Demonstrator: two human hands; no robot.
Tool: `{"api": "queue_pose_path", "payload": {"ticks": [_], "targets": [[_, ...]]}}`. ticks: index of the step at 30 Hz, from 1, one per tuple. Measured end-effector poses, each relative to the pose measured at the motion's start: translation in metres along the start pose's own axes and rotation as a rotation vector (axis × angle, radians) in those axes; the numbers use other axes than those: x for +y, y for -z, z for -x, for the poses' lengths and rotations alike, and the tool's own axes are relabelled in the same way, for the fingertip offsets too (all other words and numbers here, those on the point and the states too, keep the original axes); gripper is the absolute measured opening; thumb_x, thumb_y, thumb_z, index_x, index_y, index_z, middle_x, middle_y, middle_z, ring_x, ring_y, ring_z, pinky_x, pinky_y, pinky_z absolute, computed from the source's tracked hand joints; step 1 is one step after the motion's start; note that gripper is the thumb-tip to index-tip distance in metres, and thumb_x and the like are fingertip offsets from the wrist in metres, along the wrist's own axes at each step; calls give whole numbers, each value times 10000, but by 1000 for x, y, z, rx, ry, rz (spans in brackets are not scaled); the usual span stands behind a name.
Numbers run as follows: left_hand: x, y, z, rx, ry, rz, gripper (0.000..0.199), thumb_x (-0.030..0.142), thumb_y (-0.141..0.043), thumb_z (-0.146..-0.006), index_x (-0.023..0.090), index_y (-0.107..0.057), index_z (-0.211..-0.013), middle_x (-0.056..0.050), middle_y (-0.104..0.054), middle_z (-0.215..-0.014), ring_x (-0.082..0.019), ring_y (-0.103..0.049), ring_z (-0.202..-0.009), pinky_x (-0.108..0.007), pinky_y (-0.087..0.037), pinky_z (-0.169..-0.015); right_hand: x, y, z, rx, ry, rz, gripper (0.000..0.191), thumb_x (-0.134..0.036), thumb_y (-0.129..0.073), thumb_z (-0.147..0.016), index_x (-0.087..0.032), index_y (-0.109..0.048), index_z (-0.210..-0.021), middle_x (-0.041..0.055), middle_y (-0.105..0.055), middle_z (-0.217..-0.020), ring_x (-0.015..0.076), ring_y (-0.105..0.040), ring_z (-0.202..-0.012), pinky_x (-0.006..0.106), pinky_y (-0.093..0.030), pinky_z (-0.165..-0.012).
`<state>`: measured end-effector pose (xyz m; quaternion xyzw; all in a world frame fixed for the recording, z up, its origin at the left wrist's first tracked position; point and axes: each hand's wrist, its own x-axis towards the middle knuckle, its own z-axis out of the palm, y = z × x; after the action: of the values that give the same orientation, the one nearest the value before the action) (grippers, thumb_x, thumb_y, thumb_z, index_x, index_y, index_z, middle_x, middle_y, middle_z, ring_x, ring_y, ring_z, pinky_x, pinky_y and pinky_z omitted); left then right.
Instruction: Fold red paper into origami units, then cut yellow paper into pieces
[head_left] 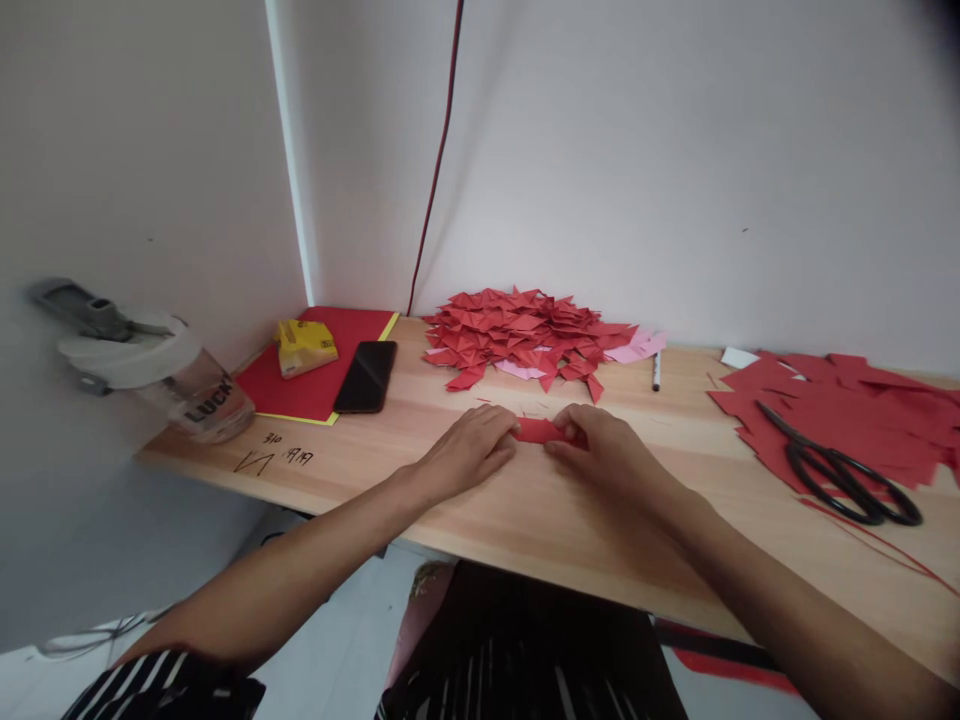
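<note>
A small folded strip of red paper (534, 431) lies between my hands, low over the wooden table. My left hand (474, 450) pinches its left end with thumb and fingers. At the right end, my right hand (596, 440) grips the paper in the same way, its fingertips curled over the edge. Just behind the strip rises a heap of folded red paper pieces (525, 325), with some pink paper (637, 346) sticking out at its right side.
At the right, black-handled scissors (840, 475) rest on loose red paper sheets (862, 420). A marker (657, 370) lies behind my right hand. Leftward are a phone (366, 377), a yellow packet (306, 348) on red sheets (262, 385), and a bottle (202, 395) near the table edge (225, 487).
</note>
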<state>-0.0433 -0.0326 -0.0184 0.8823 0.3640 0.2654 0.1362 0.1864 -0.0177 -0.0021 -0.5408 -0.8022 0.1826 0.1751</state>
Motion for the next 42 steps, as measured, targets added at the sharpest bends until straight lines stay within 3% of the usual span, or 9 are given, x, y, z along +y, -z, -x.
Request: {"api": "queue_pose_path", "payload": {"ticks": [6, 12, 19, 25, 35, 42], "targets": [[0, -1, 0, 57, 24, -5, 248, 288, -580, -895, 174, -521, -1108, -91, -621, -1096, -225, -552, -1024, -385, -450, -907, -4, 1, 7, 63, 87, -152, 45, -230, -554, -832, -202, -557, -798, 9, -607, -756, 157, -540, -678, 271, -393, -625], [19, -1, -8, 108, 40, -43, 197, 240, -589, -891, 177, -581, -1077, -81, -628, -1065, -217, -554, -1023, -378, -474, -883, -5, 3, 12, 224, 296, 85, 129, -175, -497, -892, -194, -572, -788, 60, -609, -840, 201, -545, -793, 312, -412, -716], [34, -23, -12, 39, -5, -66, 114, 197, -538, -930, 162, -645, -953, -42, -662, -968, -172, -592, -927, -317, -485, -854, 7, 3, 38, 164, 435, 309, 237, -156, -447, -964, -178, -634, -820, 69, -633, -867, 198, -527, -790, 331, -374, -749], [32, -30, -9, 31, -149, -274, 209, 178, -488, -951, 154, -664, -840, -41, -662, -880, -170, -554, -852, -305, -469, -811, 14, -2, 49, 134, 368, 157, 164, -262, -509, -963, -206, -653, -908, 67, -670, -956, 211, -583, -899, 345, -396, -806], [37, -27, -13, 12, -129, -257, 237, 163, -451, -953, 148, -662, -846, -49, -643, -858, -164, -550, -852, -309, -481, -814, 14, 1, 44, 127, 279, -17, 174, -273, -539, -930, -215, -673, -835, 47, -684, -869, 195, -610, -834, 336, -440, -778], [41, -24, -13, 2, -139, -308, 248, 170, -448, -950, 144, -647, -806, -57, -644, -863, -175, -556, -844, -322, -485, -810, 10, 0, 42, 84, 180, -71, 152, -262, -573, -900, -202, -642, -779, 26, -641, -766, 185, -565, -758, 341, -397, -740]]}}
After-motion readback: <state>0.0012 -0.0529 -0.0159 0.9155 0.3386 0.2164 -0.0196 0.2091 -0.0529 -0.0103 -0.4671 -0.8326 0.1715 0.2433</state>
